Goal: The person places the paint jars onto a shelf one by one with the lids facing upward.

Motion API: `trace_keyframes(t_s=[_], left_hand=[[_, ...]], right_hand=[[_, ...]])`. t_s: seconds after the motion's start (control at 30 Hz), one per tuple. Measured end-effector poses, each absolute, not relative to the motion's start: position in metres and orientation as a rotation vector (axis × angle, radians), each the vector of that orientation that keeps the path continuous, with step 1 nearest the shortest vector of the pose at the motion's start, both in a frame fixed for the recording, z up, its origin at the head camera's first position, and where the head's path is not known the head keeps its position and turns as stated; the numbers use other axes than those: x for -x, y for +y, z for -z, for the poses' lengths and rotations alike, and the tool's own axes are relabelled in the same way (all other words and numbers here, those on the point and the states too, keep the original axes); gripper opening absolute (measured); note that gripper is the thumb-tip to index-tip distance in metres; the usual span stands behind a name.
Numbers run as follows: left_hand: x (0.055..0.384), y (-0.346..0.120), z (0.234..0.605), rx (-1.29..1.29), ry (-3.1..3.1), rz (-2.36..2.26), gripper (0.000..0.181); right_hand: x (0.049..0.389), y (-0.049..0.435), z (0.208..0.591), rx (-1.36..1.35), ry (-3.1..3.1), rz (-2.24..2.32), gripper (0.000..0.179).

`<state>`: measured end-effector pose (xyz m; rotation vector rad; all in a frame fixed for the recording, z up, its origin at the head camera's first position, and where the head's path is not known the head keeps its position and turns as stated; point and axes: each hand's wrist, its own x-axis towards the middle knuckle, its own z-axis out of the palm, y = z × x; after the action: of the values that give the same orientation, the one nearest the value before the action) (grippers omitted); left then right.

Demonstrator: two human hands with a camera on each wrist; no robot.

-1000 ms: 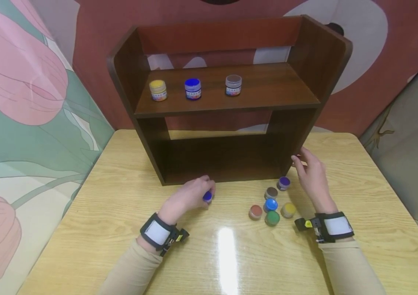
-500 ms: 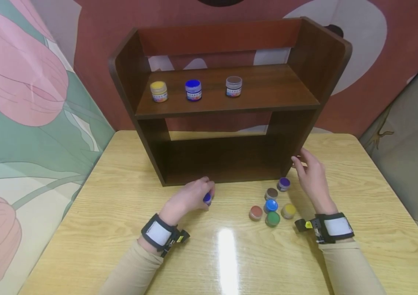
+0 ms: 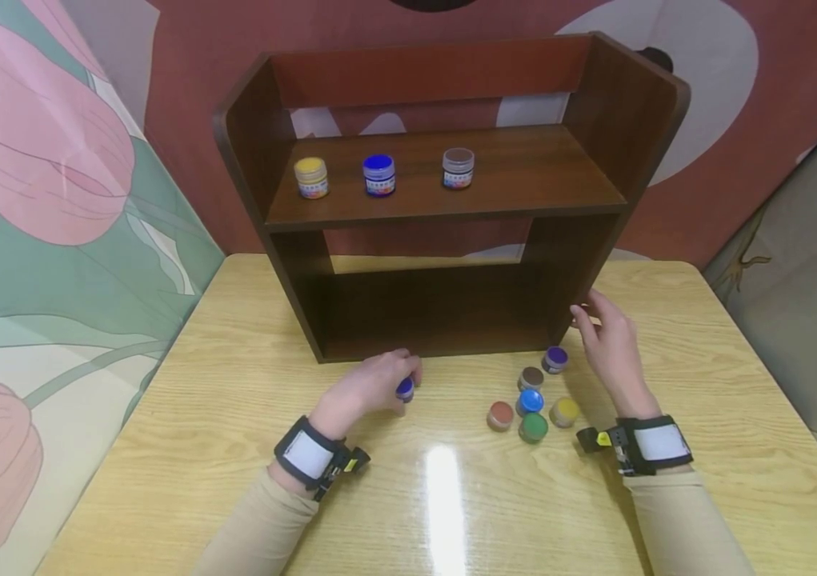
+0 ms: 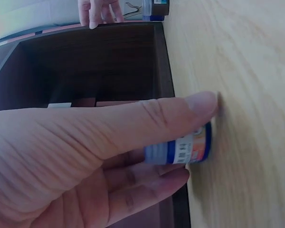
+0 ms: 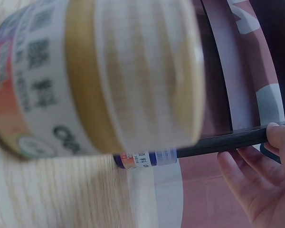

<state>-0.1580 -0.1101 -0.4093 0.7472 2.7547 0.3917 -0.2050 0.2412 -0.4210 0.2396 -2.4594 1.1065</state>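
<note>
My left hand is at the table near the shelf's lower front edge. It holds a small dark-blue paint jar, thumb on one side and fingers curled on the other; in the left wrist view the jar lies partly behind the thumb. My right hand grips the front edge of the dark wooden shelf's right side panel. In the right wrist view its thumb tip lies on the edge, with the fingertips on the panel's outer side.
On the shelf's upper board stand a yellow jar, a blue jar and a brown-lidded jar. Between my hands on the table are purple, brown, light-blue, red, green and yellow jars.
Slightly more of the dark-blue jar shows beside my left thumb. My right hand keeps its place on the shelf, and the other jars have not moved.
</note>
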Motion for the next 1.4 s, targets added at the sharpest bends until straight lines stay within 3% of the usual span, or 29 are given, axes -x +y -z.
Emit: trace_keyframes(t_s=[0.27, 0.73, 1.4], left_hand=[[0.1581, -0.1149, 0.4051, -0.879, 2.709, -0.454, 0.03], [0.1603, -0.1167, 0.4043, -0.914, 2.711, -0.473, 0.021], [0.1651, -0.1163, 0.4033, -0.928, 2.772, -0.656, 0.042]], right_hand=[[0.2043, 0.2414, 0.4211, -0.231, -2.467, -1.106, 0.035], [0.2046, 0.2422, 0.4216, -0.22, -2.483, -1.095, 0.037], [0.205, 0.2424, 0.4216, -0.207, -2.494, -1.101, 0.037]])
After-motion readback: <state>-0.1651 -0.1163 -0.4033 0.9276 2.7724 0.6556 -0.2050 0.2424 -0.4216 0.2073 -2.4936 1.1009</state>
